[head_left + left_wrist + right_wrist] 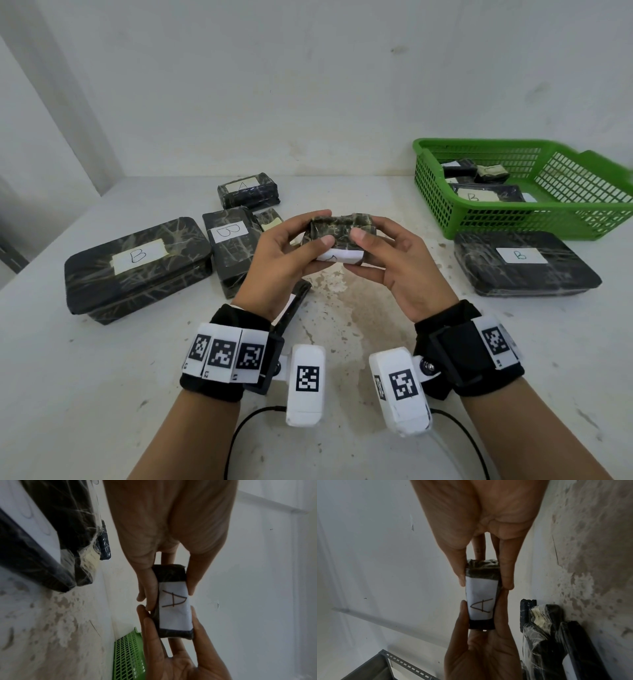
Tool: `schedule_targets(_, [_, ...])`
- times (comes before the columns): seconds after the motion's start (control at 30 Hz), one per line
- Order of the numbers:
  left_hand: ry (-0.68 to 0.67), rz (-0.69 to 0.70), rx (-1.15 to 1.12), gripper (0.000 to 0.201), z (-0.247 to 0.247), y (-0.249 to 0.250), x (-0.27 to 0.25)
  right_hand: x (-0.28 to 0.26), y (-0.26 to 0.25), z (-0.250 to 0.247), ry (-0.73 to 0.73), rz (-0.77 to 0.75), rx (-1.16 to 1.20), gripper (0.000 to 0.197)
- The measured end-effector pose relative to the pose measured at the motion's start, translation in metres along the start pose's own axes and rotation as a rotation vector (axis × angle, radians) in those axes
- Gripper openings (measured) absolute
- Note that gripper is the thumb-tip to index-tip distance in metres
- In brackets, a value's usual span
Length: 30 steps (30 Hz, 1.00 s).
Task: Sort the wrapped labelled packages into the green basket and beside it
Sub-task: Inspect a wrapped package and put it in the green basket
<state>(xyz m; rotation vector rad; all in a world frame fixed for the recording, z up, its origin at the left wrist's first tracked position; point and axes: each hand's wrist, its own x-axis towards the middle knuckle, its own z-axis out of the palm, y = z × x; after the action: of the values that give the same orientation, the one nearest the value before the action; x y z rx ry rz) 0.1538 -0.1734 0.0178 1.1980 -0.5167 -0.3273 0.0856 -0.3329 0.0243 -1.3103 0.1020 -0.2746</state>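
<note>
Both hands are holding one small wrapped package marked A (337, 240) above the table (342, 308): left hand (281, 260) is pinching its left end, right hand (394, 263) its right end, thumbs on top, label facing the wrist cameras. Right of the grip, the green basket (555, 219) is holding wrapped packages, with a large B package (524, 262) lying just beside its front. Left of the grip, another large B package (137, 269) and a narrower B package (229, 246) are lying; beyond them sits an A package (248, 190).
</note>
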Motion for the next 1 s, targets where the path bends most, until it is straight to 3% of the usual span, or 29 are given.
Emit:
schedule_targets(0.17, [0.018, 0.016, -0.003, 0.032, 0.0009, 0.0009, -0.0012, -0.0015, 0.0047, 0.0038, 0.022, -0.044, -0.035, 0.050])
schedule_targets(0.3, [-0.022, -0.001, -0.035, 0.041, 0.0012, 0.0016, -0.0012, -0.0009, 0.0028, 0.0021, 0.021, -0.042, -0.003, 0.037])
schedule_targets(0.43, [-0.005, -0.002, -0.004, 0.037, 0.0000, 0.0002, -0.0005, -0.0010, 0.0044, 0.0033, 0.008, -0.021, -0.019, 0.040])
schedule_targets(0.57, [-0.028, 0.006, -0.001, 0.036, 0.0023, -0.0006, -0.0011, -0.0001, 0.0054, 0.0021, 0.065, -0.052, -0.019, 0.021])
schedule_targets(0.8, [-0.003, 0.027, 0.026, 0.036, -0.0011, -0.0042, 0.0007, 0.0002, 0.0049, 0.0022, 0.037, -0.034, 0.006, 0.029])
schedule_targets(1.0, [-0.028, 0.034, 0.018, 0.028, 0.0028, -0.0001, -0.0011, 0.0002, 0.0026, -0.0002, 0.047, -0.067, -0.028, 0.019])
